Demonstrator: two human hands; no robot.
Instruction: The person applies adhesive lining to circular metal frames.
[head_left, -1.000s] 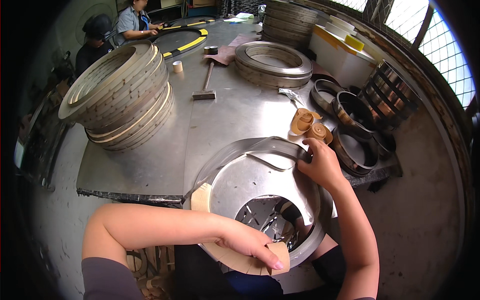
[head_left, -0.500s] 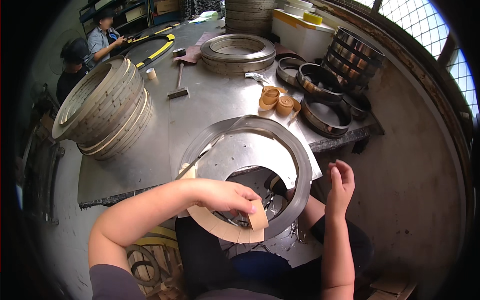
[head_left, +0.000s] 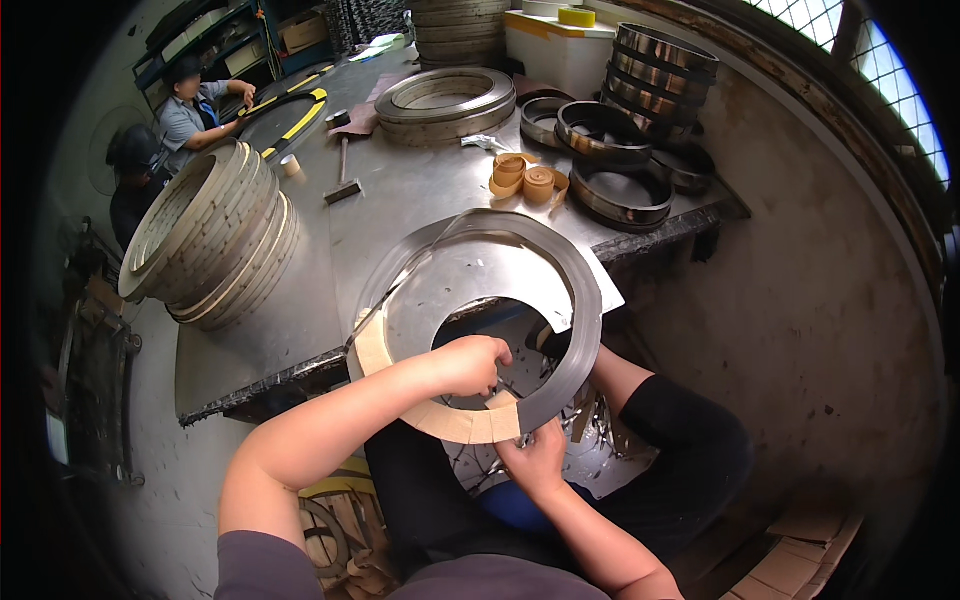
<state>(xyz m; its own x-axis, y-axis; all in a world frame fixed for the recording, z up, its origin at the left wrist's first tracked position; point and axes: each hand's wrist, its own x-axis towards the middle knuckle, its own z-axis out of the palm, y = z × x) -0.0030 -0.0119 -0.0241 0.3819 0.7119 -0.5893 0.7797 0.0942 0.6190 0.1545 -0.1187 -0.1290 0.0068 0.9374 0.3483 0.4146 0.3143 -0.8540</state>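
A flat dark grey ring [head_left: 575, 375] leans from the metal table's near edge toward my lap. Tan paper tape [head_left: 465, 424] wraps its near left part in overlapping turns, and a short flap of it dips inside the ring. My left hand [head_left: 475, 366] hovers over the ring's opening just above that flap, fingers loosely bent and apart, nothing visible in them. At the ring's near edge, beside the last turn of tape, my right hand [head_left: 538, 458] reaches underneath with bent fingers. Its fingertips, and whatever they grip, are hidden by the ring.
On the metal table [head_left: 320, 240] stand a ring stack [head_left: 210, 235] at left, a hammer [head_left: 343, 180], thick rings [head_left: 445, 105], tan tape rolls [head_left: 538, 183] and dark metal hoops [head_left: 620, 190]. Two people work at the far left. A white sheet [head_left: 598, 285] lies under the ring.
My right hand has come from the far right to beneath the ring's near edge. My left hand has moved up off the tape, whose end now tucks inside the ring. The view has shifted slightly.
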